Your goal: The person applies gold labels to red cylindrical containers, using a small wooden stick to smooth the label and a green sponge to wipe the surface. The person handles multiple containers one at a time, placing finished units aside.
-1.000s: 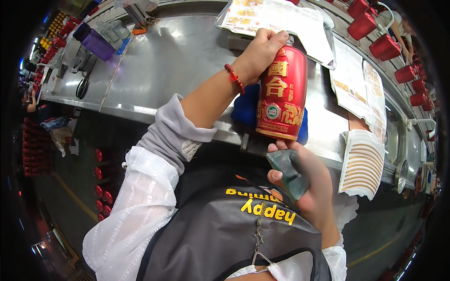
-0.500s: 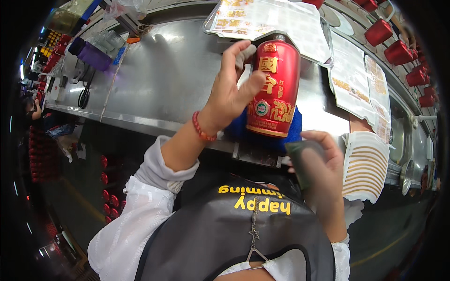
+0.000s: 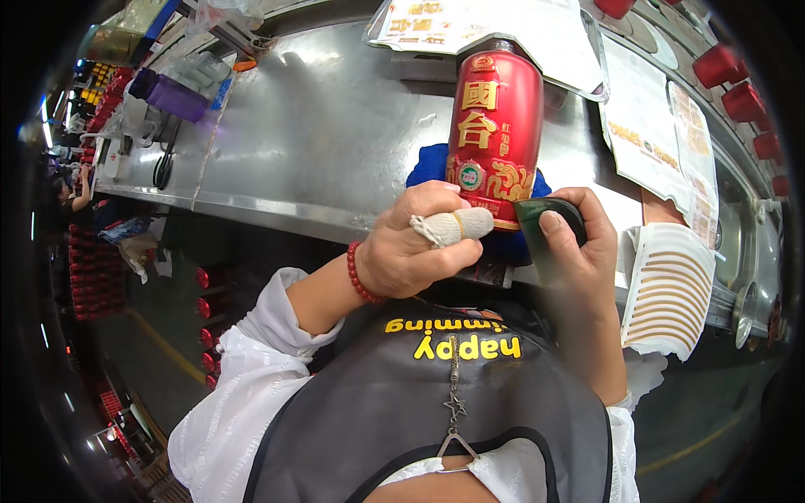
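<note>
A red bottle (image 3: 510, 117) with gold lettering and gold relief lies on a blue cloth (image 3: 432, 162), its neck pointing away from me. At its lower end is my left hand (image 3: 415, 243), fingers curled in, one finger wrapped in white fabric and the thumb below it. Whether anything sits between those fingers is hidden. My right hand (image 3: 587, 235) grips a thin dark green scraper (image 3: 541, 230) with a black rounded back. The scraper's edge is right beside the bottle's lower right corner; contact is hard to tell.
Printed gold decal sheets (image 3: 503, 33) lie on a tray behind the bottle, with more sheets (image 3: 641, 138) at right. A white ribbed sheet with gold strips (image 3: 668, 293) hangs over the front edge. Red cups (image 3: 719, 65) line the far right; a purple bottle (image 3: 172, 96) stands left.
My left hand has come down from the bottle's upper left side to its lower end, fingers curling. The scraper in my right hand has moved up beside the bottle's base.
</note>
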`<state>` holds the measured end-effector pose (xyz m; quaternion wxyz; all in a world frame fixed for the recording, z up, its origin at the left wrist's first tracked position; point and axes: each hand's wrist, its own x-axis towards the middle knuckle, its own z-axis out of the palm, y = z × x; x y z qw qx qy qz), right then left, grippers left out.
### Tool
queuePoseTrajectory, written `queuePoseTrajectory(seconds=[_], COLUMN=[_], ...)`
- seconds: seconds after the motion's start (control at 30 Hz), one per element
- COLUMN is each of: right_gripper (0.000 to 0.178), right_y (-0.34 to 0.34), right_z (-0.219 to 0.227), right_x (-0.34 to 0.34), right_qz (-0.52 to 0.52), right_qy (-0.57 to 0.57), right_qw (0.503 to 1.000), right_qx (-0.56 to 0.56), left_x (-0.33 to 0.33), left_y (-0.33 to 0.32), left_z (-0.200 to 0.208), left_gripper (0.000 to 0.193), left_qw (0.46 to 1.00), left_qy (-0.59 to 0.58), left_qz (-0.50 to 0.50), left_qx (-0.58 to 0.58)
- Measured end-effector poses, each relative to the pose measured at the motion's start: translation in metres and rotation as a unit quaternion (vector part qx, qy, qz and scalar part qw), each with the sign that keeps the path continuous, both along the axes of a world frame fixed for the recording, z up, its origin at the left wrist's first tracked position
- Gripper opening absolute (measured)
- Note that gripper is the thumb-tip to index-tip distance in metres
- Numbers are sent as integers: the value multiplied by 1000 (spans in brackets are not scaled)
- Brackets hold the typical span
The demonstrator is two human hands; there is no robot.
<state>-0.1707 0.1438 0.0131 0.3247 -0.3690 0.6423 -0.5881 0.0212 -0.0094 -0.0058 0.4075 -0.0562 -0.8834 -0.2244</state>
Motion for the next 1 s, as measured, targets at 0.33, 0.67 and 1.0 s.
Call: queuePoseTrajectory(seconds=[0.33, 0.67, 1.0], right_gripper=[19, 20, 19], right_y=[-3, -4, -4], right_z=[-8, -12, -14], right_x=[-1, -4, -5], right_qz=[9, 26, 27], right_qy=[-24, -10, -12], right_qw=[999, 999, 999], right_qx=[-30, -39, -43], left_x=[-12, -18, -5], left_y=[-11, -7, -4], left_z=[20, 30, 28], left_gripper=[16, 18, 13], left_qw=[990, 979, 979], left_qy=[-28, -58, -66], left_qz=[-34, -34, 5], left_qx=[-135, -192, -194])
